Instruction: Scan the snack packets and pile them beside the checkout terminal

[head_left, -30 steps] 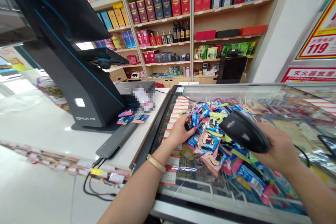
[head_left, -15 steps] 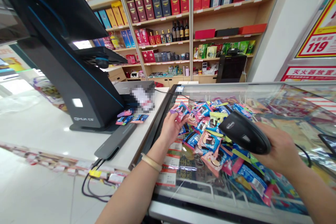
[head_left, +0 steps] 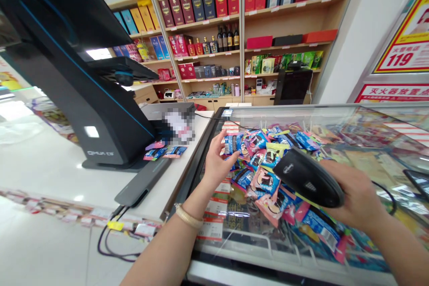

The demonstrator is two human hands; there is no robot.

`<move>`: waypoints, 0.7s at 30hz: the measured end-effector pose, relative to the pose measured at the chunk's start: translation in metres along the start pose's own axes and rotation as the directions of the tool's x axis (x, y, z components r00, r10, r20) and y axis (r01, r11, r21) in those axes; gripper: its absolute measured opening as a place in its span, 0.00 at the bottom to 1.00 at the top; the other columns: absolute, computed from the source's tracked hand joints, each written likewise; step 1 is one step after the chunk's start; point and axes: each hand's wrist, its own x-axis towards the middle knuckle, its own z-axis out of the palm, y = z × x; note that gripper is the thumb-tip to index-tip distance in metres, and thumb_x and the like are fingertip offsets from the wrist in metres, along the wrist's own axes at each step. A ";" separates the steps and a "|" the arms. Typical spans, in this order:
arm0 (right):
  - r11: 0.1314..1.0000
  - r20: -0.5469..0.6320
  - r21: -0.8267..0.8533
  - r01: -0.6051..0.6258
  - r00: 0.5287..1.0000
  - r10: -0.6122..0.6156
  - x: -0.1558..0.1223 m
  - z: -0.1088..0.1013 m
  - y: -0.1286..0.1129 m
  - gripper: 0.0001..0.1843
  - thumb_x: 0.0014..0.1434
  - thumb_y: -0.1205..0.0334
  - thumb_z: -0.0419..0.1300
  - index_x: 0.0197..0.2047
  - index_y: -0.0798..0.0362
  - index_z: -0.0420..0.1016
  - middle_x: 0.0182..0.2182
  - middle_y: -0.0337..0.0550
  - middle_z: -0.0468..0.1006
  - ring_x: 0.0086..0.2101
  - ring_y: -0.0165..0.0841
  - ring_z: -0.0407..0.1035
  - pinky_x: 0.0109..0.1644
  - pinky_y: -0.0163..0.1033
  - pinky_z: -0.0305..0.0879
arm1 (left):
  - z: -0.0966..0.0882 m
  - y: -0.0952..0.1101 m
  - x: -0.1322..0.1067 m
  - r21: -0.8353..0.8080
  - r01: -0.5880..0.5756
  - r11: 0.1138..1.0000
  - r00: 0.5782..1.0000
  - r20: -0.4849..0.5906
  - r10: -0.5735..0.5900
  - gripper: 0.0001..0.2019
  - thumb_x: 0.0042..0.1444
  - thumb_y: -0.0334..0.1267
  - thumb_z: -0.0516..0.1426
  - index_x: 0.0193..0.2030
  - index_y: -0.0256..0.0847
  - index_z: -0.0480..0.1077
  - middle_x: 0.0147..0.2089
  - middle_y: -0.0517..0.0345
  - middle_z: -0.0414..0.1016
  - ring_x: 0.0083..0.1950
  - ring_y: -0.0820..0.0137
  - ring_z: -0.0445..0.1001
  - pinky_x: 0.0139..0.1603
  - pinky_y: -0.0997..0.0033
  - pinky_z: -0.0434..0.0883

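From the head, a black plastic monitor stand (head_left: 87, 107) occupies the white counter (head_left: 50, 174); four dark glass wine bottles (head_left: 230, 39) stand behind. One black plastic barcode scanner (head_left: 306, 178), gripped by the right hand (head_left: 357, 192), hides part of the blue-and-pink plastic packet heap (head_left: 266, 181) on the glass-topped case (head_left: 244, 241). The left hand (head_left: 216, 163) spreads around one blue packet (head_left: 233, 144) at the heap's left edge; whether it pinches, I cannot tell.

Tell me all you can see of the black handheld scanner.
The black handheld scanner, plastic-looking, has a smooth, elongated body, slanting down to the right in view, with a small pale logo near its left end. The person's bare right hand grips it over blue and pink wrapped packets; contact with them is unclear. A black cable shows beyond the hand; any join is hidden.
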 end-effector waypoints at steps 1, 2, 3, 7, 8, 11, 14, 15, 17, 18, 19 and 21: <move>1.000 0.003 0.012 0.004 1.000 -0.004 0.001 0.000 -0.002 0.17 0.56 0.61 0.59 0.50 0.48 0.73 0.37 0.47 0.82 0.34 0.42 0.78 0.38 0.45 0.75 | 0.000 0.000 -0.001 0.077 -0.053 0.996 0.999 0.009 0.052 0.35 0.51 0.33 0.65 0.67 0.45 0.64 0.66 0.45 0.67 0.64 0.59 0.71 0.57 0.60 0.76; 1.000 0.012 0.021 0.010 1.000 -0.011 0.002 0.001 -0.005 0.17 0.56 0.61 0.59 0.50 0.49 0.73 0.36 0.47 0.82 0.34 0.41 0.78 0.38 0.44 0.74 | 0.000 -0.001 -0.002 0.142 -0.098 0.985 0.995 0.022 0.096 0.35 0.51 0.33 0.65 0.67 0.46 0.63 0.66 0.45 0.67 0.63 0.60 0.71 0.55 0.61 0.77; 0.999 0.020 0.030 0.013 1.000 -0.013 0.004 0.001 -0.008 0.16 0.56 0.62 0.58 0.48 0.49 0.74 0.35 0.47 0.82 0.33 0.40 0.78 0.37 0.42 0.73 | 0.000 0.000 -0.003 0.199 -0.139 0.970 0.990 0.039 0.134 0.35 0.51 0.32 0.65 0.67 0.46 0.63 0.65 0.45 0.67 0.62 0.60 0.72 0.54 0.61 0.77; 0.998 0.072 0.056 0.008 0.997 -0.012 0.010 0.001 -0.019 0.13 0.57 0.62 0.57 0.46 0.50 0.74 0.34 0.45 0.81 0.32 0.36 0.77 0.35 0.39 0.70 | 0.003 0.001 -0.008 0.335 -0.269 0.903 0.963 0.096 0.251 0.34 0.52 0.31 0.64 0.66 0.47 0.61 0.63 0.46 0.69 0.60 0.60 0.73 0.52 0.60 0.77; 0.999 0.089 0.052 0.007 0.996 -0.011 0.010 0.001 -0.021 0.13 0.57 0.62 0.57 0.46 0.50 0.74 0.34 0.45 0.81 0.32 0.36 0.76 0.35 0.39 0.70 | 0.003 0.002 -0.008 0.349 -0.295 0.889 0.956 0.112 0.272 0.35 0.52 0.32 0.64 0.66 0.47 0.60 0.63 0.46 0.69 0.59 0.60 0.73 0.52 0.60 0.77; 0.999 0.109 0.030 0.016 0.994 -0.019 0.011 0.002 -0.025 0.13 0.57 0.63 0.56 0.46 0.50 0.74 0.34 0.44 0.81 0.32 0.35 0.76 0.36 0.39 0.69 | 0.005 0.003 -0.009 0.388 -0.370 0.844 0.929 0.167 0.331 0.36 0.54 0.32 0.63 0.68 0.47 0.56 0.64 0.44 0.68 0.59 0.60 0.73 0.53 0.60 0.77; 1.000 0.121 0.022 0.022 0.992 -0.024 0.011 0.002 -0.028 0.13 0.56 0.62 0.57 0.45 0.51 0.73 0.33 0.44 0.81 0.32 0.35 0.76 0.36 0.39 0.68 | 0.006 0.007 -0.008 0.425 -0.443 0.789 0.897 0.210 0.390 0.36 0.56 0.30 0.61 0.69 0.46 0.54 0.64 0.44 0.68 0.59 0.59 0.73 0.54 0.58 0.77; 1.000 0.132 0.021 0.017 0.991 -0.020 0.011 0.002 -0.028 0.13 0.55 0.61 0.57 0.45 0.51 0.73 0.32 0.44 0.80 0.31 0.35 0.76 0.35 0.38 0.68 | 0.006 0.009 -0.008 0.432 -0.468 0.771 0.884 0.224 0.411 0.35 0.57 0.30 0.61 0.69 0.46 0.53 0.64 0.43 0.69 0.60 0.59 0.73 0.55 0.58 0.77; 1.000 0.158 0.013 -0.001 0.988 -0.001 0.012 0.003 -0.029 0.13 0.55 0.61 0.57 0.45 0.51 0.73 0.32 0.44 0.80 0.31 0.35 0.75 0.34 0.38 0.67 | 0.007 0.012 -0.008 0.438 -0.508 0.741 0.861 0.249 0.443 0.35 0.57 0.29 0.60 0.70 0.46 0.53 0.64 0.43 0.69 0.61 0.59 0.73 0.56 0.58 0.76; 1.000 0.164 0.009 -0.008 0.986 0.007 0.012 0.003 -0.030 0.13 0.55 0.61 0.57 0.45 0.51 0.73 0.33 0.44 0.80 0.31 0.35 0.75 0.34 0.39 0.67 | 0.007 0.013 -0.008 0.440 -0.522 0.730 0.853 0.259 0.453 0.35 0.58 0.28 0.60 0.70 0.46 0.53 0.64 0.43 0.69 0.62 0.59 0.72 0.57 0.58 0.76; 1.000 0.169 0.004 -0.013 0.986 0.013 0.012 0.003 -0.030 0.14 0.55 0.61 0.57 0.45 0.51 0.73 0.33 0.44 0.81 0.32 0.36 0.75 0.35 0.39 0.67 | 0.007 0.014 -0.009 0.442 -0.531 0.723 0.847 0.268 0.459 0.35 0.58 0.28 0.60 0.70 0.46 0.52 0.64 0.43 0.69 0.63 0.58 0.71 0.58 0.58 0.76; 1.000 0.182 -0.002 -0.019 0.983 0.019 0.011 0.004 -0.030 0.14 0.54 0.62 0.56 0.45 0.51 0.73 0.34 0.46 0.81 0.33 0.37 0.76 0.36 0.39 0.67 | 0.007 0.015 -0.009 0.441 -0.543 0.715 0.840 0.282 0.464 0.36 0.58 0.28 0.60 0.70 0.46 0.51 0.64 0.43 0.69 0.65 0.58 0.70 0.59 0.57 0.75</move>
